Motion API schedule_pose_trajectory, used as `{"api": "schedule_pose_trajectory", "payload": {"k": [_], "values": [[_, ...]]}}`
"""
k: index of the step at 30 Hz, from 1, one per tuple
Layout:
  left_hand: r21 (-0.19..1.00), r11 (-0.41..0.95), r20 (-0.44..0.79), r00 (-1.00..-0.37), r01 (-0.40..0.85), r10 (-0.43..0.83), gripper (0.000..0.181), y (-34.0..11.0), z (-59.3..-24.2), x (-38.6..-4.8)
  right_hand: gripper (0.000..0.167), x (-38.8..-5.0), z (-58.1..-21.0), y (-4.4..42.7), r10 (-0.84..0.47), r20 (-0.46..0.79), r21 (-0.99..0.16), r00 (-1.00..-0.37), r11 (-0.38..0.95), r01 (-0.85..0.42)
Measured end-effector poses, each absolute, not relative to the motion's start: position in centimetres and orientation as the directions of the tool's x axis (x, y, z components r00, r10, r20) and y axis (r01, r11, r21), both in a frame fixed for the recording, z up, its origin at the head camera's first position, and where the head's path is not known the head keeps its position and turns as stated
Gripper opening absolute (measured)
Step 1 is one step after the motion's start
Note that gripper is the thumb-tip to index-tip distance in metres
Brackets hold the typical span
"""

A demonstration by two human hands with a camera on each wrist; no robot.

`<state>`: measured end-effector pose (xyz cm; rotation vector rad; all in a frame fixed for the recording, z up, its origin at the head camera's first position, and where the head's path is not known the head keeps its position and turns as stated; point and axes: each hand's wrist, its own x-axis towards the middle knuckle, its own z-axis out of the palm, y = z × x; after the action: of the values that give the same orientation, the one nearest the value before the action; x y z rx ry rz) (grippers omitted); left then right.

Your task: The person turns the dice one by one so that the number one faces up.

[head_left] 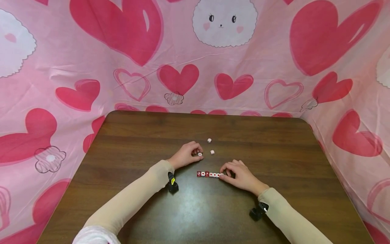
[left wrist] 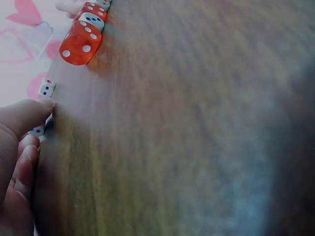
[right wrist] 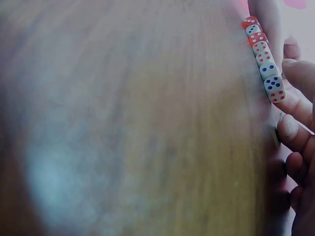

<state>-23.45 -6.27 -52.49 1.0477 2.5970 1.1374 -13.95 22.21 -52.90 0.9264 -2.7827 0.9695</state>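
In the head view, my left hand point(head_left: 186, 155) rests over the table with a white die point(head_left: 200, 154) pinched between its thumb and index finger. The same die point(left wrist: 37, 131) shows partly behind the thumb in the left wrist view. My right hand point(head_left: 242, 175) curls at the right end of a straight row of dice point(head_left: 207, 174), where its thumb and index finger pinch the white end die point(right wrist: 277, 96). Translucent red dice and white ones alternate at the row's left end, and the rest are white. The fingertips partly hide the end die.
Two loose white dice lie beyond the row, a farther die point(head_left: 209, 140) and a nearer die point(head_left: 212, 152) right of my left hand. They sit on a brown wooden table point(head_left: 146, 132). A pink heart-patterned cloth point(head_left: 182, 51) hangs around the table's back and sides.
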Motion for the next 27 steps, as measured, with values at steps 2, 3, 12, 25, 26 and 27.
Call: {"api": "schedule_pose_trajectory", "payload": {"k": [2,3,12,25,26,27], "values": [[0.688,0.479,0.152,-0.754,0.545,0.639,0.019,-6.3,-52.4,-23.5,0.013,-14.0,-52.9,22.2,-0.524,0.235,-0.548,-0.819,0.625,-0.556],[0.689,0.48,0.15,-0.755,0.542,0.638,0.019,-6.3,-52.4,-23.5,0.014,-14.0,-52.8,22.3,-0.524,0.233,-0.55,-0.82,0.624,-0.555],[0.682,0.477,0.182,-0.761,0.554,0.623,0.02,-6.7,-52.7,-23.0,0.017,-14.1,-53.0,22.5,-0.549,0.227,-0.54,-0.804,0.616,-0.573],[0.648,0.547,0.144,-0.79,0.53,0.596,0.011,-6.9,-51.8,-21.7,0.019,-14.2,-53.1,22.6,-0.56,0.217,-0.549,-0.8,0.607,-0.574],[0.642,0.552,0.139,-0.788,0.533,0.599,0.011,-6.9,-51.7,-21.5,0.019,-14.2,-53.1,22.6,-0.56,0.217,-0.548,-0.799,0.608,-0.575],[0.636,0.556,0.134,-0.787,0.535,0.603,0.011,-7.0,-51.7,-21.3,0.019,-14.2,-53.2,22.6,-0.56,0.217,-0.548,-0.8,0.608,-0.575]]}}
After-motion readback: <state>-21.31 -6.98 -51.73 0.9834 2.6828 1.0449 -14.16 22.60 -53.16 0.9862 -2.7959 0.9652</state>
